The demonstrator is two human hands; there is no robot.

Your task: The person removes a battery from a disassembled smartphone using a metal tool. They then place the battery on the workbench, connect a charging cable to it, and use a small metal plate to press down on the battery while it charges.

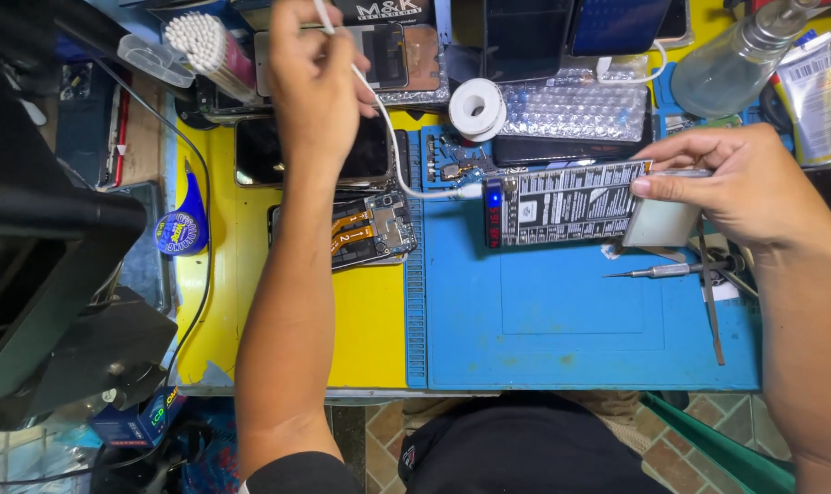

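Centrally, black tester board [562, 203] on blue mat [580, 320], silver battery [662, 220] at its right end pinched by right hand [754, 187], left hand [315, 82] raised, closed on white cable [388, 137], tube [810, 96] with barcode label far right.

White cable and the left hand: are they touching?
Touching. The head view shows the left hand closed around the white cable, which emerges below the fingers and runs to the black board.
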